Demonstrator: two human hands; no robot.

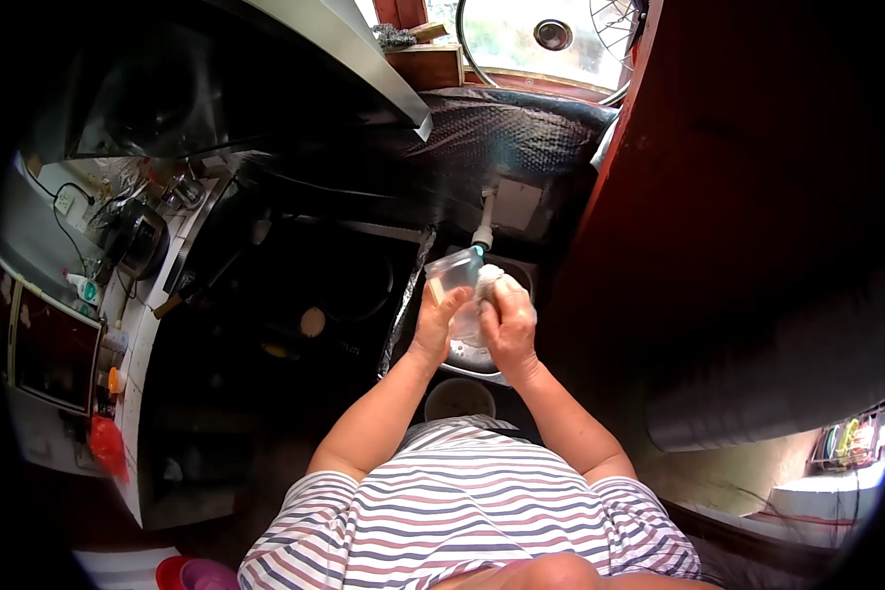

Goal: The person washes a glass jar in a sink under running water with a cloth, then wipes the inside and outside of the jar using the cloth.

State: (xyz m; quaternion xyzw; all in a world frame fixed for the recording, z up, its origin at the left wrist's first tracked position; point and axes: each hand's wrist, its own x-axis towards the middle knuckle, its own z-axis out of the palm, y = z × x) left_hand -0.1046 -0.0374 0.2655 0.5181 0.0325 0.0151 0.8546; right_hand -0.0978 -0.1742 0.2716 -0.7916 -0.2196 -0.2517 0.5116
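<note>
My left hand (435,323) grips a clear plastic container (452,267) by its side, tilted over the sink (477,373). In my right hand (509,323), a crumpled white cloth (489,279) is pinched between closed fingers. The cloth appears to be against the container's right side, though the exact contact is hard to see. Just beyond both hands is a white tap (483,234), its spout end close to the container's upper edge. White suds show in the sink below my hands.
Left of the sink is a dark cooktop area, with foil (410,300) along the edge between them. A tiled counter at far left bears a rice cooker (143,241) and bottles. A red bag (108,447) hangs there. A tall red-brown panel (649,197) stands at right.
</note>
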